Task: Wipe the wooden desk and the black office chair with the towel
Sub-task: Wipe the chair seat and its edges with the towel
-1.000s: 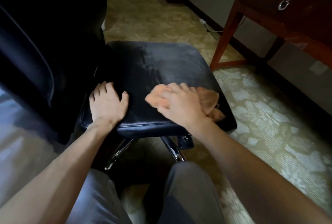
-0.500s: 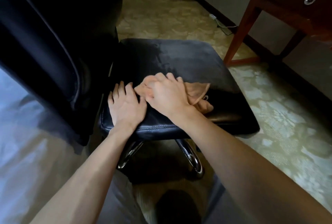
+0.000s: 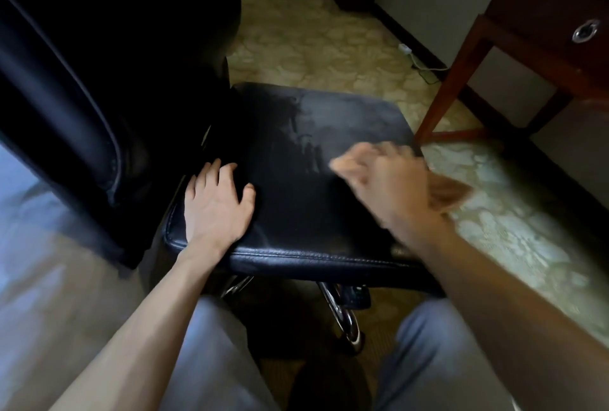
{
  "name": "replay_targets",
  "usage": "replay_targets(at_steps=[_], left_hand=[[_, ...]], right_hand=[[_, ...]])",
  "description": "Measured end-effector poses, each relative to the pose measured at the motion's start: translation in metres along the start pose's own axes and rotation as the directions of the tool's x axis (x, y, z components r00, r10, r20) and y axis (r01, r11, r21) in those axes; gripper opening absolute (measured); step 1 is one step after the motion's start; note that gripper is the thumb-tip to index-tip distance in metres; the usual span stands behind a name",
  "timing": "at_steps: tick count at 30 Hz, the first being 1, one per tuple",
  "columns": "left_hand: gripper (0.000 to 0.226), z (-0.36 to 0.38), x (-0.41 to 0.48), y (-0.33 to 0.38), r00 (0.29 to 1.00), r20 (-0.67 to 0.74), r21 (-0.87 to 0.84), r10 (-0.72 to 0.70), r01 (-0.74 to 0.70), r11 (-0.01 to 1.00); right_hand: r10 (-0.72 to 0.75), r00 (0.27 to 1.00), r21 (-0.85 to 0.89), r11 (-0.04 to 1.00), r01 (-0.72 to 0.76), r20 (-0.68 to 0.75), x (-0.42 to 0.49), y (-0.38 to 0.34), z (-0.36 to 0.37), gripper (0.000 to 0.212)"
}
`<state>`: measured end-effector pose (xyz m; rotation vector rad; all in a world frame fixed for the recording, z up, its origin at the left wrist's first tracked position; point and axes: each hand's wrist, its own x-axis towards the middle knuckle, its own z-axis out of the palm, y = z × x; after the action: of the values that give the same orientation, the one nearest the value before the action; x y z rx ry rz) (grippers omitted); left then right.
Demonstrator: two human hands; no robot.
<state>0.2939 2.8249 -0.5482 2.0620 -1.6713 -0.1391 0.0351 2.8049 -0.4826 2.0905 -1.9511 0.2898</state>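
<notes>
- Head view, nearest first: the left hand (image 3: 217,206) lies flat with fingers spread on the near left corner of the chair seat (image 3: 313,133), apparently bracing it.
- Well apart to its right, the right hand (image 3: 385,186) is over the seat's right edge. It is too blurred to tell whether its fingers curl round the towel or press it flat.
- The towel (image 3: 449,193) lies under that hand. One orange corner sticks out on the hand's right side, pointing off the seat toward the carpet (image 3: 329,48). Its long axis seems to run side to side across the seat, though most of it is hidden.
- Step in hand, as I judge it: wiping the seat with a sideways stroke. The next move calls for covering the strip beyond both hands, then the backrest (image 3: 99,81) left of the left hand.
- Farthest, beyond the right hand, stands the desk (image 3: 540,24); whether it has been wiped cannot be told.
</notes>
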Motion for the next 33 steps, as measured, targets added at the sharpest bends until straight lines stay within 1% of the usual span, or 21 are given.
replay_targets(at_steps=[2, 4, 5, 6, 8, 10, 12, 14, 16, 18, 20, 22, 24, 26, 27, 28, 29, 31, 32, 33], left_hand=[[0.051, 0.001, 0.0, 0.001, 1.0, -0.015, 0.014, 0.002, -0.001, 1.0], [0.06, -0.001, -0.001, -0.004, 1.0, -0.019, 0.024, 0.011, -0.011, 1.0], [0.065, -0.001, -0.002, -0.006, 1.0, -0.018, 0.023, 0.019, -0.019, 1.0], [0.068, -0.002, -0.001, -0.008, 1.0, -0.018, 0.014, 0.021, -0.021, 1.0], [0.067, -0.005, 0.0, -0.009, 1.0, -0.013, -0.002, 0.015, -0.016, 1.0], [0.063, -0.008, 0.001, -0.006, 1.0, -0.007, -0.01, -0.002, 0.001, 1.0], [0.058, -0.01, 0.001, -0.002, 1.0, -0.006, -0.001, -0.007, 0.007, 1.0], [0.055, -0.013, 0.002, -0.002, 1.0, 0.011, 0.018, -0.013, 0.013, 1.0], [0.06, -0.014, 0.004, -0.004, 0.999, 0.036, 0.044, -0.011, 0.009, 0.999], [0.065, -0.013, 0.006, -0.002, 0.999, 0.048, 0.042, -0.024, 0.022, 0.999], [0.069, -0.011, 0.007, 0.0, 0.998, 0.058, 0.044, -0.035, 0.032, 0.998], [0.072, -0.009, 0.01, 0.0, 0.997, 0.068, 0.058, -0.045, 0.041, 0.997], [0.073, -0.007, 0.014, -0.001, 0.998, 0.058, 0.104, -0.035, 0.029, 0.994], [0.067, -0.005, 0.02, 0.009, 0.999, 0.031, 0.134, 0.025, -0.029, 0.991], [0.061, -0.003, 0.024, 0.021, 0.995, 0.024, 0.132, 0.096, -0.098, 0.986], [0.055, 0.0, 0.029, 0.038, 0.98, 0.027, 0.118, 0.198, -0.2, 0.973], [0.048, 0.003, 0.031, 0.057, 0.95, 0.04, 0.093, 0.311, -0.313, 0.945], [0.037, 0.017, 0.035, 0.107, 0.845, 0.093, 0.046, 0.526, -0.531, 0.846], [0.033, 0.025, 0.034, 0.129, 0.796, 0.117, 0.038, 0.594, -0.601, 0.798], [0.031, 0.036, 0.034, 0.149, 0.761, 0.139, 0.031, 0.633, -0.643, 0.766]], right_hand=[[-0.117, 0.989, 0.095, 0.988, 0.125, -0.087, 0.002, -0.052, 0.002, 0.034], [-0.279, 0.956, 0.115, 0.951, 0.288, -0.087, -0.005, -0.099, 0.009, 0.034], [-0.335, 0.939, 0.115, 0.932, 0.342, -0.079, -0.008, -0.108, 0.012, 0.033], [-0.347, 0.934, 0.119, 0.927, 0.355, -0.08, -0.007, -0.108, 0.014, 0.031], [-0.285, 0.954, 0.112, 0.949, 0.295, -0.091, -0.003, -0.082, 0.017, 0.029], [-0.199, 0.98, 0.066, 0.977, 0.201, -0.028, 0.002, -0.042, 0.021, 0.028], [-0.102, 0.995, 0.038, 0.994, 0.102, 0.012, 0.008, 0.005, 0.025, 0.031], [0.013, 0.998, 0.029, 0.999, -0.015, 0.064, 0.01, 0.047, 0.027, 0.038], [0.145, 0.984, 0.048, 0.987, -0.15, 0.104, 0.005, 0.082, 0.03, 0.04], [0.245, 0.962, 0.142, 0.955, -0.261, 0.122, -0.005, 0.104, 0.035, 0.038], [0.319, 0.942, 0.274, 0.901, -0.336, 0.104, -0.017, 0.118, 0.042, 0.036], [0.404, 0.908, 0.377, 0.829, -0.413, 0.107, -0.023, 0.125, 0.048, 0.036], [0.482, 0.86, 0.469, 0.729, -0.498, 0.164, -0.023, 0.128, 0.053, 0.037], [0.504, 0.843, 0.546, 0.66, -0.516, 0.186, -0.019, 0.135, 0.057, 0.05], [0.509, 0.843, 0.568, 0.647, -0.509, 0.175, -0.017, 0.138, 0.056, 0.052], [0.506, 0.849, 0.578, 0.651, -0.492, 0.152, -0.016, 0.138, 0.051, 0.048], [0.481, 0.87, 0.587, 0.676, -0.446, 0.107, -0.015, 0.135, 0.047, 0.043], [0.398, 0.918, 0.557, 0.759, -0.336, 0.011, -0.013, 0.122, 0.037, 0.036], [0.338, 0.941, 0.513, 0.812, -0.278, -0.025, -0.013, 0.111, 0.034, 0.033], [0.281, 0.958, 0.469, 0.854, -0.224, -0.054, -0.012, 0.104, 0.038, 0.031]])
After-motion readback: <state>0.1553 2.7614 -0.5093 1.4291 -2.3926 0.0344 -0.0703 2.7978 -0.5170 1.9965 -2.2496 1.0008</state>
